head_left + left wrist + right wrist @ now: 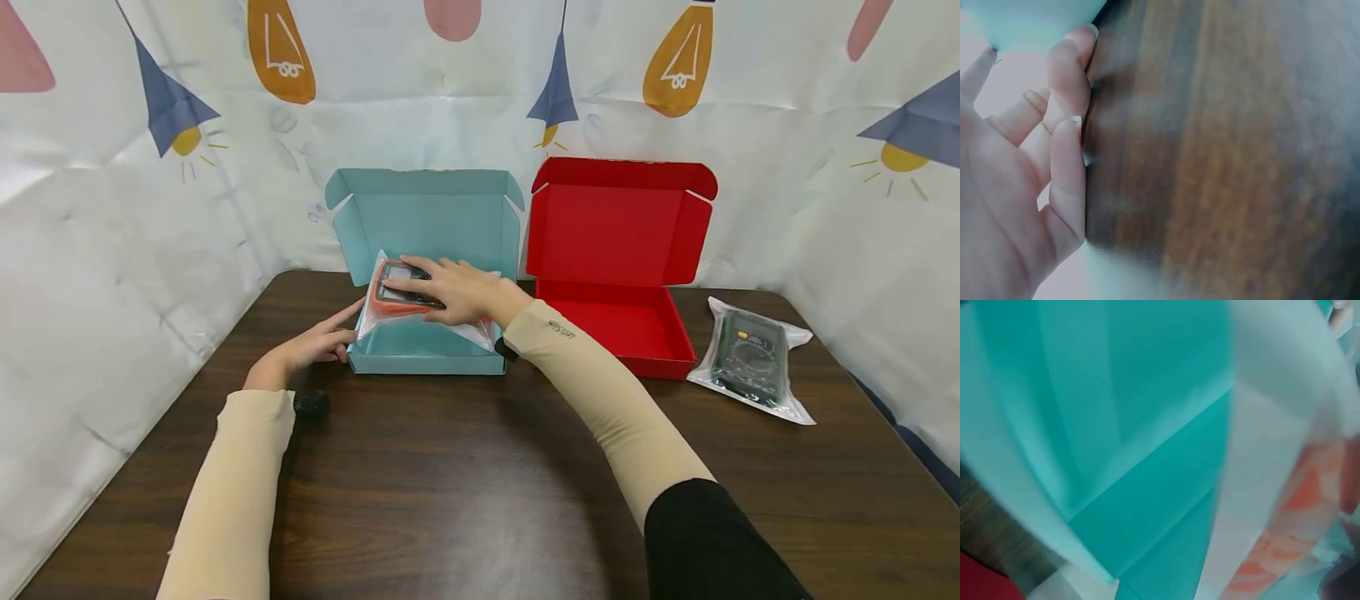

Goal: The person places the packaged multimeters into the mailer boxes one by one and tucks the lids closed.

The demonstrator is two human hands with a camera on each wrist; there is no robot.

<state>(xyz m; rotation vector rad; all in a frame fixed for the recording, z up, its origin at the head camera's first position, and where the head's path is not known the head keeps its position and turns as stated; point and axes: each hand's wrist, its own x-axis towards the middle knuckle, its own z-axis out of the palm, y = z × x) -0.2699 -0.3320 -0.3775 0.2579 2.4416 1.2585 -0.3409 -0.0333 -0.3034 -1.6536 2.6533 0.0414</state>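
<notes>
An orange-edged multimeter (384, 302) in a clear plastic bag lies tilted in the mouth of the light blue box (427, 364), its left end over the box's left wall. My right hand (468, 292) rests on top of it, fingers stretched across its face and the thumb nearer me. The right wrist view shows the bag's orange part (1304, 494), blurred, beside the box's teal inside (1147, 456). At the box's front left corner is my left hand (307, 350), its index finger extended along the side and the other fingers loosely bent near the tabletop.
An open red box (660, 367) stands right of the blue one, lid raised. Further right, a dark multimeter (750, 354) in a clear bag lies on the brown table (420, 483). A patterned cloth (450, 125) hangs behind both lids.
</notes>
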